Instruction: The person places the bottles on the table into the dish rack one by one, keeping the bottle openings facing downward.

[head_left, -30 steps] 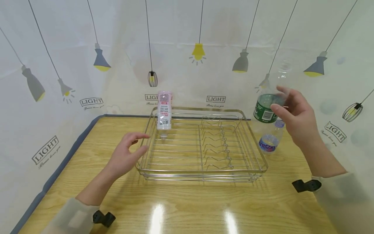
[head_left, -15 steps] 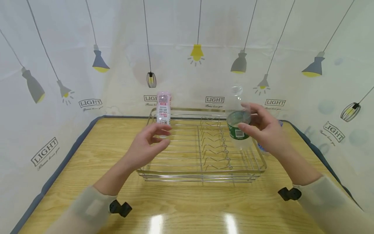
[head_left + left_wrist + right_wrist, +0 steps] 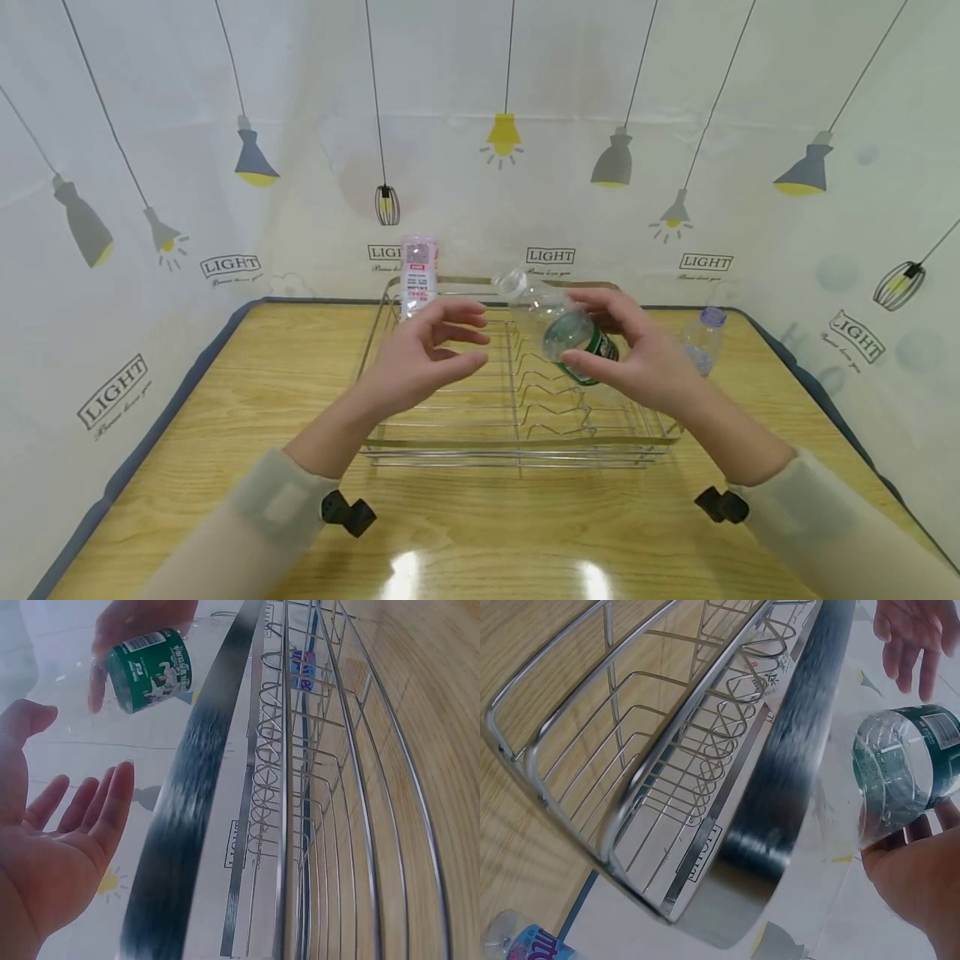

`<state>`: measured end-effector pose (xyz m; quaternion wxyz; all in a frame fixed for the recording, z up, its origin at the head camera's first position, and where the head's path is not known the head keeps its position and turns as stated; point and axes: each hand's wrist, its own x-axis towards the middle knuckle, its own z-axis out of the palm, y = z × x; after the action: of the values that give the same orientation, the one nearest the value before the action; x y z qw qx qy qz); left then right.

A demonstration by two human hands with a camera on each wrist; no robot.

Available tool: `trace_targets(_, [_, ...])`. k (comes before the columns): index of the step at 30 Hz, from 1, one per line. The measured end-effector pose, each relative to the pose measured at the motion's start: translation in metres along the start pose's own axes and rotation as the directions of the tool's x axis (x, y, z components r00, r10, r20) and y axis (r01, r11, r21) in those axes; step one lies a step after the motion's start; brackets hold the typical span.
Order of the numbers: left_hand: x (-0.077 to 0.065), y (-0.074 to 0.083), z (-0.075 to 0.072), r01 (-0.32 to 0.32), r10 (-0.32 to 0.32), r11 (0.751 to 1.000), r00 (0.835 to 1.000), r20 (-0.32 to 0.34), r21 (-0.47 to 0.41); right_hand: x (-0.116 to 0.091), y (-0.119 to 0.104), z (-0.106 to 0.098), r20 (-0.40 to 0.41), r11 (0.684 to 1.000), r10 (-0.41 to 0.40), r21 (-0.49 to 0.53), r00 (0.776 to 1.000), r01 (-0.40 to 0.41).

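Observation:
My right hand (image 3: pixel 637 354) grips a clear plastic bottle (image 3: pixel 573 333) with a green label, held above the metal dish rack (image 3: pixel 525 443). The bottle tilts, its neck leaning to the upper left toward my left hand (image 3: pixel 423 354). That left hand hovers over the rack's left half with fingers spread and holds nothing. In the left wrist view its palm (image 3: pixel 56 870) and loosely bent fingers stand apart from the bottle. A pink-and-white bottle (image 3: pixel 418 271) stands cap-down in the rack's back left corner, its lower part hidden behind the left hand.
A small clear bottle (image 3: pixel 703 340) with a purple cap and blue label stands on the wooden table (image 3: pixel 480 525), right of the rack. A white cloth printed with lamps (image 3: pixel 506 137) hangs behind and at both sides.
My right hand has brought the green-labelled bottle leftward and down over the rack, tipping it from upright to slanted. My left hand has moved right, over the rack.

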<state>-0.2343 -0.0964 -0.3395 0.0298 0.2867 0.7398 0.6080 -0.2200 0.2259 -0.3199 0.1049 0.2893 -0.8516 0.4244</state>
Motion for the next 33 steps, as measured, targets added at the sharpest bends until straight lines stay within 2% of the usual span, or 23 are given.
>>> trace_targets(5, [0.005,0.005,0.005,0.038,-0.035,0.996,0.999,0.042,-0.08,0.001,-0.001,0.004,0.018,0.995,-0.07,-0.073,0.997,0.071])
trace_targets(9, [0.007,0.008,0.006,0.056,-0.045,0.987,0.996,0.075,-0.151,0.002,-0.001,0.005,0.043,0.987,-0.075,-0.14,0.996,0.081])
trace_targets(14, [0.007,0.009,0.006,0.075,-0.057,0.983,0.992,0.109,-0.169,0.001,-0.002,0.006,0.08,0.976,-0.069,-0.2,0.994,0.084])
trace_targets(17, [0.007,0.01,0.006,0.093,-0.078,0.989,0.989,0.122,-0.117,0.001,-0.003,0.007,0.102,0.968,-0.075,-0.231,0.992,0.097])
trace_targets(23, [0.007,0.007,0.005,0.116,-0.123,0.991,0.984,0.131,0.06,0.003,-0.01,0.008,0.171,0.95,-0.08,-0.284,0.982,0.127])
trace_targets(27, [0.007,0.003,0.006,0.129,-0.14,0.988,0.98,0.139,0.084,0.004,-0.014,0.01,0.202,0.936,-0.057,-0.331,0.978,0.123])
trace_targets(33, [0.005,0.0,0.01,0.116,-0.13,0.987,0.984,0.122,0.115,0.005,-0.015,0.014,0.206,0.916,-0.073,-0.373,0.976,0.147])
